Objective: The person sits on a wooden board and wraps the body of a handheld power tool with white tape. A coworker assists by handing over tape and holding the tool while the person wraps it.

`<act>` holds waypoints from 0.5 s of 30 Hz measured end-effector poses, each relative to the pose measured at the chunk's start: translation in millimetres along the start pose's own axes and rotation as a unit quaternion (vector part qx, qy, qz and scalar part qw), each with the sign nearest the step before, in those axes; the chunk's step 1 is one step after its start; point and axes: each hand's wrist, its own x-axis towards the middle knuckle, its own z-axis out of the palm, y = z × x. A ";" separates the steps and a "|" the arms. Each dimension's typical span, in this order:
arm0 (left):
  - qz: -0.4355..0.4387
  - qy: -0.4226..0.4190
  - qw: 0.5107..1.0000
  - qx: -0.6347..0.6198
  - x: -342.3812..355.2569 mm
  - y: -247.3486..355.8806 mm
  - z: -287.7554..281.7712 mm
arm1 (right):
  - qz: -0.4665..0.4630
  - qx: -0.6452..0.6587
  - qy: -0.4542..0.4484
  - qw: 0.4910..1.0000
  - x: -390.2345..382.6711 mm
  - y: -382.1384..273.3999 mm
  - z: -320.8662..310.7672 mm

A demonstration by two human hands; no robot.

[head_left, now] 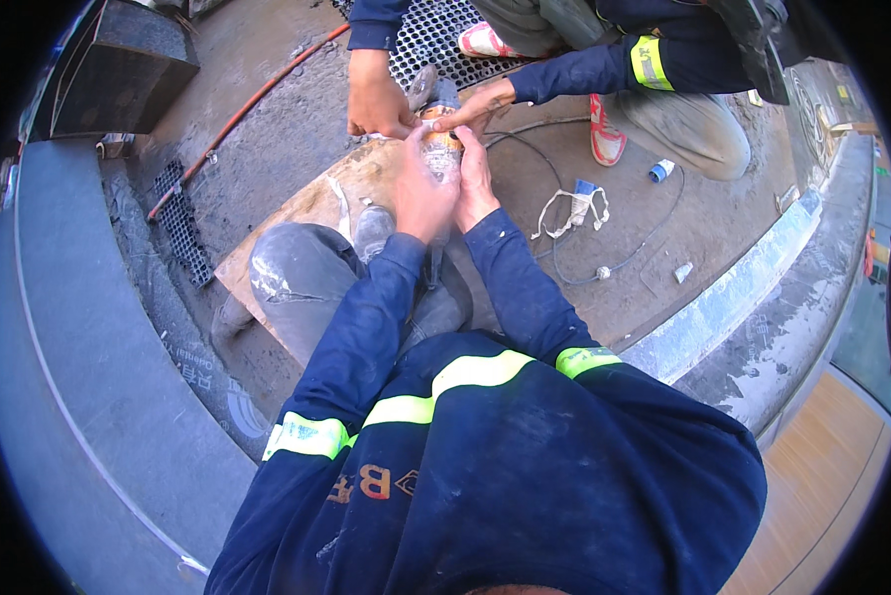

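Note:
A dust-covered power tool [444,142] with a yellow-orange band is held between my knees, at the far side of my lap. My left hand [424,190] is closed around its left side, somewhat blurred. Along its right side wraps my right hand [476,178], thumb near the yellow part. A co-worker facing me has two hands on the tool's far end: one hand [377,99] at the left with fingers at the band, the other hand [479,107] at the right. My palms and their fingers hide much of the tool's body.
Under my legs lies a tan board [311,203]. An orange hose [257,99] crosses the ground at left, near black perforated mats [182,213]. At right are a blue-and-white plug [585,190], a blue connector [660,171] and a thin cable. Stone ledges border both sides.

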 end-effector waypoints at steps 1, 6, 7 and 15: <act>0.042 0.019 0.999 -0.013 -2.2 0.1 0.1 | -0.004 -0.011 0.011 1.000 -4.3 -0.6 2.7; 0.056 -0.028 0.997 0.044 -1.9 5.2 -8.6 | 0.011 0.016 0.019 1.000 11.6 9.7 -13.8; 0.057 -0.027 0.996 0.059 -2.7 5.7 -8.9 | 0.020 0.024 0.018 0.999 13.3 9.9 -15.7; 0.020 -0.058 0.997 0.044 -6.2 16.6 -5.3 | 0.006 0.058 -0.021 0.998 6.5 4.2 -26.6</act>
